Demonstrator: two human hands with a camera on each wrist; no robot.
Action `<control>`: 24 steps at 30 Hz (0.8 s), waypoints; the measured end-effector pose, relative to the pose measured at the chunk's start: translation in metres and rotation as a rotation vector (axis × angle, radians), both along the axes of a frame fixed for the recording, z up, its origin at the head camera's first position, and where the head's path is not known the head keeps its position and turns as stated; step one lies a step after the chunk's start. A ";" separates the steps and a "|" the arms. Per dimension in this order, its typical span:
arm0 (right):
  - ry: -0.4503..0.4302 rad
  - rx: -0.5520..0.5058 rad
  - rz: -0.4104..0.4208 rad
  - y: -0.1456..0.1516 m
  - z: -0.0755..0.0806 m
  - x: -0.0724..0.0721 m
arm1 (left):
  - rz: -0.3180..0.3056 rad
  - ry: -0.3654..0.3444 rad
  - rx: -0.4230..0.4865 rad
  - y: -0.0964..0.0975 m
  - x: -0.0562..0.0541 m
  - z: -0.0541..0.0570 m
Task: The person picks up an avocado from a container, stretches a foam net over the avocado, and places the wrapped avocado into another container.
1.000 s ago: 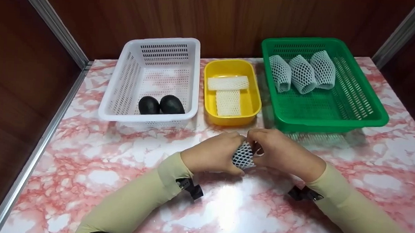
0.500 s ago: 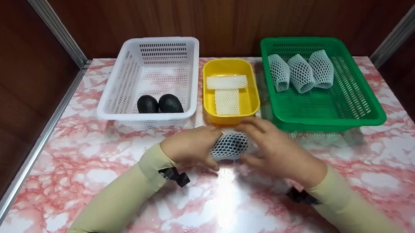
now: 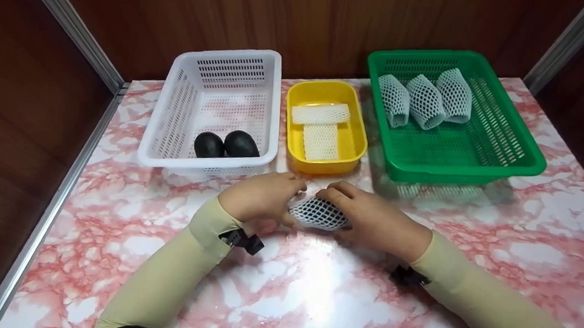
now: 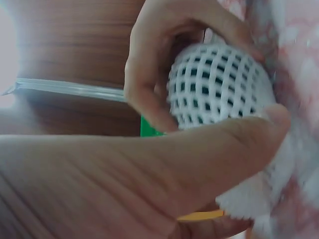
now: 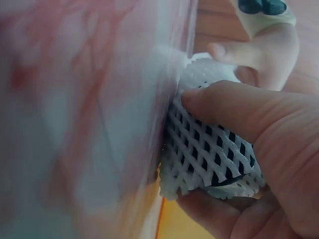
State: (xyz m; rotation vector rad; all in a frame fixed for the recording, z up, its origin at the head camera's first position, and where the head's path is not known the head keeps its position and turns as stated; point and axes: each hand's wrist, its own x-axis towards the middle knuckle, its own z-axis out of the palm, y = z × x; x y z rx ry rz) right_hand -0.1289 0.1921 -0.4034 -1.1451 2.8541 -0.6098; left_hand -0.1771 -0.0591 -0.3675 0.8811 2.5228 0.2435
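Observation:
A dark, egg-shaped fruit that looks like an avocado lies inside a white foam net sleeve (image 3: pixel 319 214), low over the table in front of the yellow tub. My right hand (image 3: pixel 376 221) grips its right end, thumb pressed along the mesh in the right wrist view, fingers on the far side. At the sleeve's left end, my left hand (image 3: pixel 262 197) has its thumb and bent fingers loosely around the flared edge (image 4: pixel 244 199). Dark skin shows through the mesh (image 5: pixel 209 149) between the hands. Some left fingertips are hidden.
A white basket (image 3: pixel 175 103) at the left holds two dark fruits (image 3: pixel 240 144). The yellow tub (image 3: pixel 353 132) contains two foam sleeves (image 3: pixel 321 114). On the right, a green basket (image 3: pixel 464 170) holds three net-wrapped pieces (image 3: pixel 425 101). A wooden panel (image 3: pixel 324 30) stands behind.
The hands and sleeved fruit have shifted left. My right hand loosened from the sleeve half a second ago and now grips its right end; my left hand has slid toward its left end.

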 end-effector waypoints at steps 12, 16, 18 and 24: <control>-0.110 -0.294 -0.020 0.016 0.026 -0.004 | -0.032 0.032 0.064 -0.007 -0.002 0.001; -0.364 -0.559 -0.159 0.019 0.029 -0.006 | -0.023 0.051 0.125 -0.010 0.001 -0.001; -0.517 -0.706 -0.232 0.019 0.028 -0.007 | -0.034 0.080 0.108 -0.011 0.002 -0.003; -1.059 -1.142 -0.284 0.015 0.018 -0.010 | -0.043 0.117 0.042 -0.008 0.001 -0.003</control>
